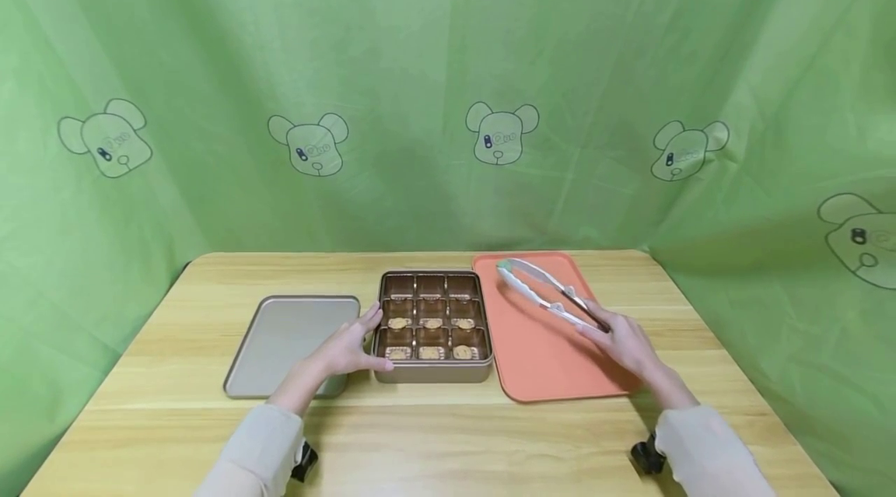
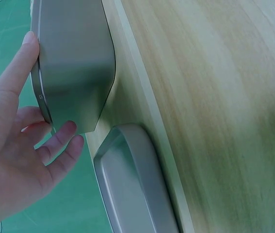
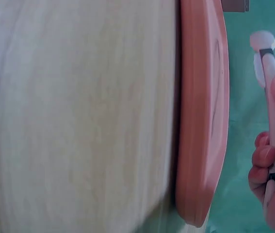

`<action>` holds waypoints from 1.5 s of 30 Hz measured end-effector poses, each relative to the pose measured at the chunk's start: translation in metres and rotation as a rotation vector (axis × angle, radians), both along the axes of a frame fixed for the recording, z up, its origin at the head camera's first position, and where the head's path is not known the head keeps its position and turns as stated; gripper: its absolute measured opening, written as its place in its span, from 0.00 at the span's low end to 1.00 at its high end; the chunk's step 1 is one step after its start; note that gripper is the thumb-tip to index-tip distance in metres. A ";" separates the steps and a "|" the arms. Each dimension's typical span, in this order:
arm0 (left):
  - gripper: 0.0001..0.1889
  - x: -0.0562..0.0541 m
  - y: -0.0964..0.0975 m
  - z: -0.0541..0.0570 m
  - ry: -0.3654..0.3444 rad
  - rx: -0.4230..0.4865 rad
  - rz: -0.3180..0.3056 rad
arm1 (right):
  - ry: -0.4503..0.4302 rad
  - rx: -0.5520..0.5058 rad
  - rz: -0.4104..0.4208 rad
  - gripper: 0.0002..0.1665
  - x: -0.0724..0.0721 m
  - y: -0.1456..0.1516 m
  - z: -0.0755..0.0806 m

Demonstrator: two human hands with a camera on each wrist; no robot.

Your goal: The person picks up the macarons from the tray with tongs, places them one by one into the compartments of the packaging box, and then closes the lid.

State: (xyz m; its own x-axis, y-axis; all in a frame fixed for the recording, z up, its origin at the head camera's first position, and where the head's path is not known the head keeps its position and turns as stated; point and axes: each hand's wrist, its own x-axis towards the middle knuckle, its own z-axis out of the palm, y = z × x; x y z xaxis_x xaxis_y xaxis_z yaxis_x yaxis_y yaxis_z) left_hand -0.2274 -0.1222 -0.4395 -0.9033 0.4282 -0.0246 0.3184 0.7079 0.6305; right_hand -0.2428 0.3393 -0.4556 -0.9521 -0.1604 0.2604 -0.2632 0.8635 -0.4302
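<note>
My right hand [image 1: 625,337] grips a pair of tongs [image 1: 553,306] by the handle above the orange tray [image 1: 546,353]. Their arms are spread apart but meet at the far end, where a small pale green piece [image 1: 504,265] shows; whether it is held or part of the tips is unclear. My left hand [image 1: 344,348] touches the left side and front left corner of a brown baking pan [image 1: 432,374], thumb at its rim. Dividers split the pan into compartments. Three round cookies [image 1: 432,323] lie in its middle row and three in the front row.
A grey lid-like shallow tray [image 1: 294,341] lies left of the pan, partly under my left forearm. The orange tray lies close along the pan's right side. A wooden table [image 1: 448,442] carries everything, with a green curtain [image 1: 406,30] behind and at both sides.
</note>
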 end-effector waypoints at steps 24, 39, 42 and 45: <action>0.51 0.001 0.000 0.001 0.009 -0.001 -0.008 | -0.007 -0.013 0.195 0.35 -0.004 -0.027 0.012; 0.51 0.001 0.000 -0.001 0.021 -0.008 -0.005 | -0.031 -0.082 0.149 0.39 0.000 -0.029 0.007; 0.51 0.001 0.000 -0.001 0.022 -0.004 -0.002 | -0.026 -0.092 0.100 0.41 0.002 -0.029 0.005; 0.51 0.001 0.000 0.000 0.026 -0.002 -0.001 | -0.035 -0.112 0.043 0.45 0.005 -0.029 0.005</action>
State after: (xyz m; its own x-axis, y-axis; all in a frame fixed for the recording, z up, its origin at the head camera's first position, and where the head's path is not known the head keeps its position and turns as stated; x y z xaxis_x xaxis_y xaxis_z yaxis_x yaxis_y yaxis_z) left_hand -0.2266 -0.1223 -0.4400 -0.9032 0.4292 -0.0019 0.3356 0.7089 0.6204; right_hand -0.2379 0.3104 -0.4507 -0.9539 -0.1729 0.2453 -0.2816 0.7981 -0.5326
